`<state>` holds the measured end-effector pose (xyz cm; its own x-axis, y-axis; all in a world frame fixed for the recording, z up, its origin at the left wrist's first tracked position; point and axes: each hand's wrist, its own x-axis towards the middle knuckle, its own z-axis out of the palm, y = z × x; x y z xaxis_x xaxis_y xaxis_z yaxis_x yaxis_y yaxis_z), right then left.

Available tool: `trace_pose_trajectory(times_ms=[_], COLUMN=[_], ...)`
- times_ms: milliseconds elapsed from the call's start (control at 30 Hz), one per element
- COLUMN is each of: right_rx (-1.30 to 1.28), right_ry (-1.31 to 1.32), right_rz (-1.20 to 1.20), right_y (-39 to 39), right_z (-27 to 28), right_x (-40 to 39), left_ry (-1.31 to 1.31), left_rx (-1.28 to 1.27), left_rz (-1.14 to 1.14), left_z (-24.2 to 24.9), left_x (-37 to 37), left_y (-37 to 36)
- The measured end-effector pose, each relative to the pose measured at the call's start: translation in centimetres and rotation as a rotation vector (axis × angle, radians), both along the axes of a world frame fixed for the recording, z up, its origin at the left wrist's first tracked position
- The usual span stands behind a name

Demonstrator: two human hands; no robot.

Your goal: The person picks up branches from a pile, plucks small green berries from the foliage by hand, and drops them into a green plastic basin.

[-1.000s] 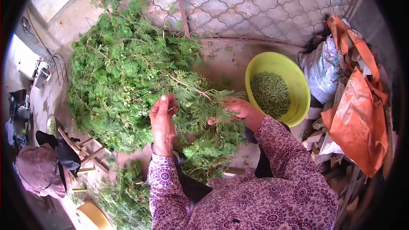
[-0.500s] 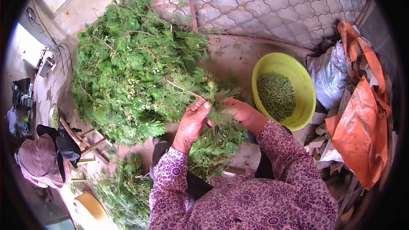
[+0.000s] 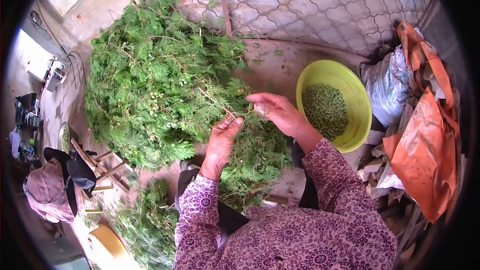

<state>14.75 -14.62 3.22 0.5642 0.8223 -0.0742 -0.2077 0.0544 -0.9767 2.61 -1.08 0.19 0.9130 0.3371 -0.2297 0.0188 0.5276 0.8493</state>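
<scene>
My left hand (image 3: 223,142) is closed on the brown stem of a green branch (image 3: 214,101), just in front of a large pile of leafy branches (image 3: 145,80). To its right my right hand (image 3: 280,114) is raised at the branch's tip, thumb and fingers apart, with nothing clearly held between them. A yellow-green basin (image 3: 361,115) stands right of my right hand, and small round green cones (image 3: 325,110) lie in its bottom. More cut greenery (image 3: 250,175) lies below my hands, between my knees.
Wire mesh (image 3: 310,5) spans the back. White sacks (image 3: 387,85) and an orange sack (image 3: 425,155) are at the right. At the left are a wooden stool (image 3: 107,167), a person in a patterned hat (image 3: 47,185) and a yellow tub (image 3: 107,242).
My right hand has risen slightly and its fingers have spread. My left hand has shifted slightly left and down, still on the branch.
</scene>
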Motion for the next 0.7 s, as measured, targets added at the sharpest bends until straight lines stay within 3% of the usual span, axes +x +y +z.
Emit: trace_pose_trajectory(times_ms=[67,300,433,500,533,567,633,700], right_rx=[-0.035,-0.098,-0.052,0.172,0.273,0.333,0.319,0.225], right_ry=[-0.039,-0.135,-0.030,0.424,0.545,0.605,0.535,0.498], right_rz=[0.041,0.035,-0.054,-0.101,-0.118,-0.290,-0.441,-0.315], right_y=[0.2,-0.3,0.2,0.2,-0.2,-0.9,-1.8,-1.6], right_z=[0.1,0.1,-1.0,-1.4,-1.1,-0.7,0.0,-0.2], right_x=[0.0,0.3,0.7,1.7,3.3,4.2,5.2,4.6], left_ry=[0.010,0.018,-0.026,-0.048,-0.139,-0.229,-0.220,-0.093], left_rx=[0.051,-0.260,-0.322,-0.398,-0.430,-0.462,-0.430,-0.535], left_rz=[-0.024,-0.077,-0.062,-0.045,-0.033,-0.019,0.083,0.141], left_z=[0.2,0.7,0.5,0.7,0.5,0.2,-0.6,-1.1], left_x=[0.1,0.0,0.4,0.4,0.2,0.0,-0.2,-0.2], left_y=[-0.2,-0.7,-0.9,-0.5,0.1,0.7,1.3,2.1])
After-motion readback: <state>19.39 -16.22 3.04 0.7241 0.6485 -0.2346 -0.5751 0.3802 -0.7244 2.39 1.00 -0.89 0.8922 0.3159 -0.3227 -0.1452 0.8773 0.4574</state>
